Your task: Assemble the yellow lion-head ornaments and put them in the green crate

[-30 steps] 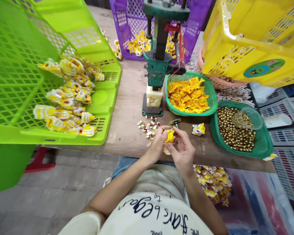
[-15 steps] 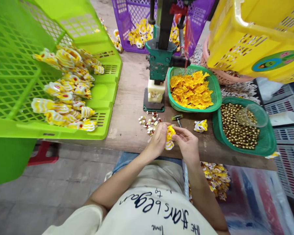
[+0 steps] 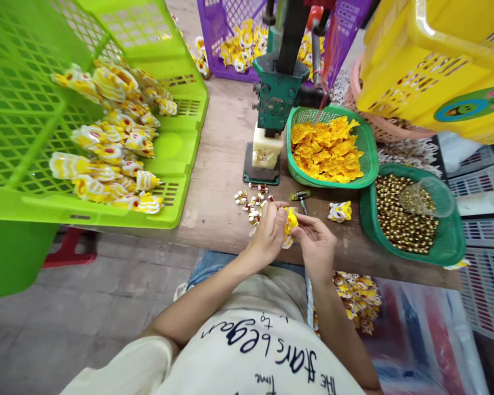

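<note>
Between my two hands is a small yellow and white plastic toy piece (image 3: 289,224), held above the front edge of the table. My left hand (image 3: 269,233) is closed round its left side and hides part of it. From the right, the thumb and fingers of my right hand (image 3: 316,239) pinch the piece. Just beyond my left hand lie small white, red and gold parts (image 3: 253,204) in a loose scatter. A small hammer (image 3: 301,198) lies past my fingers, and another yellow and white toy piece (image 3: 340,211) rests to the right.
A green hand press (image 3: 274,99) stands behind my hands. Right of it are a basket of yellow pieces (image 3: 327,148) and a green basket (image 3: 456,236) of gold beads with a clear cup. A lime crate (image 3: 168,216) of toy pieces is left, a yellow crate (image 3: 395,71) upper right.
The view has shifted slightly. Both hands still hold the toy piece, and my left fingers now cover more of it.
</note>
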The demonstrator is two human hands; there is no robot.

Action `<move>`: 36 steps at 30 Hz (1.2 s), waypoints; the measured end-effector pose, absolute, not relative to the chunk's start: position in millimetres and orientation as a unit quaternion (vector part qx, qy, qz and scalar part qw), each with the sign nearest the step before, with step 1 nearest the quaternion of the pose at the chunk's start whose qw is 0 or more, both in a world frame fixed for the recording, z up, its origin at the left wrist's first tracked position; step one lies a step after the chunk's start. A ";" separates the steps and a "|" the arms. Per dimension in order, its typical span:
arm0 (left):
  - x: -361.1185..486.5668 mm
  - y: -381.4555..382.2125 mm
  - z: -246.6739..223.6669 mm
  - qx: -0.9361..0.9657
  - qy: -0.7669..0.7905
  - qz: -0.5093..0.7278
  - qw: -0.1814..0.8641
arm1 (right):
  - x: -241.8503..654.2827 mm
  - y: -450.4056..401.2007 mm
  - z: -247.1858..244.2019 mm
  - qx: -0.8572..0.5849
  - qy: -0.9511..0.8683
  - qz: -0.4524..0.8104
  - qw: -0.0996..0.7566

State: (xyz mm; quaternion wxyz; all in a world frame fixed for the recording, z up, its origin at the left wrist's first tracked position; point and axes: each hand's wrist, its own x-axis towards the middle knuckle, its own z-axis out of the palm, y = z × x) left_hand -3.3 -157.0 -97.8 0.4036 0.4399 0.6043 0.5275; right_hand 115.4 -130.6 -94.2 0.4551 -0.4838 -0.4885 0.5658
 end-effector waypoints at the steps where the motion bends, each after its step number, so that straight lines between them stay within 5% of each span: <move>1: -3.7 -156.8 -98.5 0.452 0.609 0.519 0.394 | 114.4 -131.0 -95.0 -0.483 -0.489 0.564 0.458; 20: -15.1 -159.1 -101.6 0.411 0.541 0.551 0.484 | 97.1 -143.9 -96.8 -0.452 -0.624 0.413 0.485; 32: -41.3 -129.0 -103.1 0.023 0.438 0.650 0.621 | 76.9 -141.5 -98.8 -0.442 -0.700 0.409 0.384; 36: -60.9 -105.5 -112.6 0.049 0.404 0.650 0.642 | 58.9 -121.6 -113.6 -0.448 -0.725 0.355 0.385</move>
